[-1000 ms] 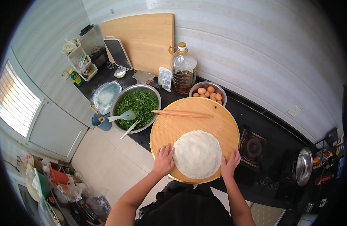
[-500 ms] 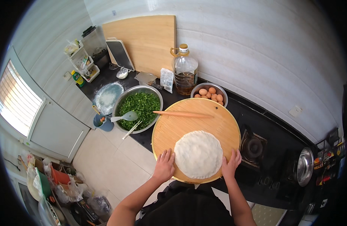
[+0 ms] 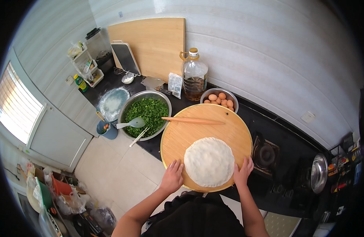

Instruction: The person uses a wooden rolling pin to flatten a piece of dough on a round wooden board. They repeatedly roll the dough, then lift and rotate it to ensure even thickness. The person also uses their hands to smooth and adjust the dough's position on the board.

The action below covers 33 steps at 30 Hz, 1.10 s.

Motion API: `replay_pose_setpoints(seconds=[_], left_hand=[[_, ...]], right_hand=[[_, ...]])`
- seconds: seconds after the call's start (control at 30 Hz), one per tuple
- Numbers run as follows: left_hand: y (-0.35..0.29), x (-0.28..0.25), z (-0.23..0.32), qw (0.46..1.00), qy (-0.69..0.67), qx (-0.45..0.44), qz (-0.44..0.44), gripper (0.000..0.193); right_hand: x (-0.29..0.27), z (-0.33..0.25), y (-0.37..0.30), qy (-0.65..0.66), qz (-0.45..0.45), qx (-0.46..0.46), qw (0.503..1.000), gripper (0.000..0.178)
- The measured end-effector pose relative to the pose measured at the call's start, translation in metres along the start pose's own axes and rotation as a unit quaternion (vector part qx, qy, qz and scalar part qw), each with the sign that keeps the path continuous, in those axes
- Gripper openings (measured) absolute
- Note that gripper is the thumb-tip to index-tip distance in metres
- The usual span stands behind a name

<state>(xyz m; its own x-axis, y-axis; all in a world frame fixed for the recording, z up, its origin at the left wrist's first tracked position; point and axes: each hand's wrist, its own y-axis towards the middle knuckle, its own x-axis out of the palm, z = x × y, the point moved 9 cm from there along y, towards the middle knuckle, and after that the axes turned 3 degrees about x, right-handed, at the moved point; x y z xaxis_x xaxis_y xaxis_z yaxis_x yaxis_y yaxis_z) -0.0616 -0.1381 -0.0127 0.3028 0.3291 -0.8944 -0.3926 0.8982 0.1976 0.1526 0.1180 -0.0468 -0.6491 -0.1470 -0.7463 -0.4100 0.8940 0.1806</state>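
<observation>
Left hand [image 3: 172, 176] is resting on the near-left of the round light-wood board [image 3: 178, 138], fingers slightly apart; right hand [image 3: 243, 172] is lying at its near-right edge, fingers spread. Palm undersides are hiding, so can't tell pressure. The flat round white dough with a crimped rim [image 3: 209, 162] is sitting on the board between both hands. Slim tapered wooden rolling pin [image 3: 193, 120] is lying beyond it. Board is covering part of the round steel bowl [image 3: 236, 103], partly hiding its brown eggs [image 3: 212, 97].
</observation>
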Motion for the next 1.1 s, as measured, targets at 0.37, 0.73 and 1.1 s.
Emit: replay_pose_setpoints(seconds=[0.37, 0.73, 1.1], left_hand=[[-0.013, 0.004, 0.005, 0.999, 0.002, 0.020, -0.038, 0.060], [-0.013, 0.004, -0.007, 0.997, 0.004, -0.030, -0.066, 0.063], [-0.039, 0.049, -0.057, 0.848, -0.289, -0.404, 0.188, 0.127]], right_hand=[[0.003, 0.006, 0.001, -0.035, 0.008, -0.012, 0.999, 0.059], [0.000, -0.001, 0.001, -0.034, -0.008, -0.003, 0.999, 0.060], [0.008, 0.006, -0.002, 0.034, -0.014, 0.039, 0.999, 0.064]])
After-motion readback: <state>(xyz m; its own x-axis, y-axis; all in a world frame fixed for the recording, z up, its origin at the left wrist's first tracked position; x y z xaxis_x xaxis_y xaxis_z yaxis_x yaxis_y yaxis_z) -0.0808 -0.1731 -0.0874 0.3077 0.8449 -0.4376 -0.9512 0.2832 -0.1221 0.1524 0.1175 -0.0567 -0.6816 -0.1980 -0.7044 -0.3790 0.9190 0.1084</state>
